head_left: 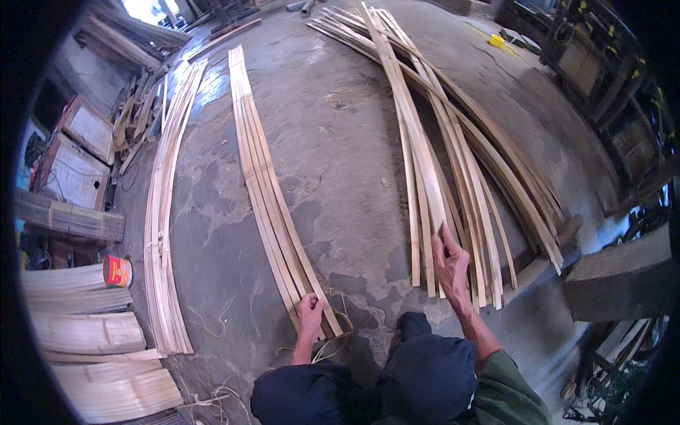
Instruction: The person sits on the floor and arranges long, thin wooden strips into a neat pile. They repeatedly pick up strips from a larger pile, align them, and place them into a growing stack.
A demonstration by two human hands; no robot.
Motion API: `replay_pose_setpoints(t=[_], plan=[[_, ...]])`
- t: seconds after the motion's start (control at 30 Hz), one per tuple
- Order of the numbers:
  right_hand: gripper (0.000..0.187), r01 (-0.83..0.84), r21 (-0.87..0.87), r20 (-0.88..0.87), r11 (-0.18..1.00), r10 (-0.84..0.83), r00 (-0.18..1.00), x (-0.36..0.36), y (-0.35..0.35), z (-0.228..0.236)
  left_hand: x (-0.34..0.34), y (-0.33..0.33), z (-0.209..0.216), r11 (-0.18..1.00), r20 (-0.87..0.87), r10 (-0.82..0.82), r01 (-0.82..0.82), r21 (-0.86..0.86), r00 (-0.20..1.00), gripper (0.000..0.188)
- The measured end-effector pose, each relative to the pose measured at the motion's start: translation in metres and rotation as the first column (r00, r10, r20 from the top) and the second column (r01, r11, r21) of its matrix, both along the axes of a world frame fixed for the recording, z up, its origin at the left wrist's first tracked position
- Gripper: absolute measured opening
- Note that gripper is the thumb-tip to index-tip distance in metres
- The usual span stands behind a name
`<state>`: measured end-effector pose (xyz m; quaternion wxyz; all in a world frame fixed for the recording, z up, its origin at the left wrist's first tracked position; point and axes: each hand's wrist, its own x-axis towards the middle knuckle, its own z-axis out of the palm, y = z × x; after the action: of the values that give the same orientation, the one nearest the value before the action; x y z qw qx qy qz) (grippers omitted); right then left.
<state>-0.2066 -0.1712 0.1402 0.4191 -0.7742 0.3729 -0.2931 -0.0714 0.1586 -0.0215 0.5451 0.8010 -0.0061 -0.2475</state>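
My right hand (452, 263) pinches the near end of a long, pale bamboo strip (401, 92), which stretches away over a fanned pile of similar strips (489, 159) on the right. Lower and further left, my left hand (309, 313) has its fingers curled at the near end of a narrow row of bamboo strips (261, 170) lying side by side on the floor. Whether those fingers hold a strip or only press on the row is hidden. Thin fibre ties (336, 338) lie loose around the near end of that row.
A longer bundle of strips (164, 212) lies on the left. Stacked bundles (92, 333) and a red and yellow tub (117, 271) stand at the left edge. On the right is a concrete block (623, 273). A yellow object (497, 41) sits far right on the concrete floor (326, 163).
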Motion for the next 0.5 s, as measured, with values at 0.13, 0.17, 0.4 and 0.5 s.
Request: replay_pose_setpoints(t=[0.13,0.17,0.4,0.5], plan=[[0.042,0.109,-0.059,0.064,0.992,-0.105,0.992,-0.013,-0.035,-0.009,-0.002,-0.002,0.008,0.998,0.017,-0.017,0.016,0.056,1.000,0.023],[0.042,0.119,-0.066,0.051,0.991,-0.115,0.992,-0.020,-0.044,-0.012,-0.002,-0.003,0.012,0.998,0.026,-0.022,0.020,0.057,0.999,0.022],[0.047,0.166,0.081,-0.165,0.983,-0.150,0.975,-0.055,-0.073,-0.008,-0.001,-0.001,0.015,0.998,0.015,-0.017,0.016,0.058,1.000,0.021],[0.047,0.174,0.054,-0.324,0.983,-0.147,0.934,-0.072,-0.083,-0.015,-0.001,-0.003,0.015,0.998,-0.012,-0.008,0.009,0.058,1.000,0.020]])
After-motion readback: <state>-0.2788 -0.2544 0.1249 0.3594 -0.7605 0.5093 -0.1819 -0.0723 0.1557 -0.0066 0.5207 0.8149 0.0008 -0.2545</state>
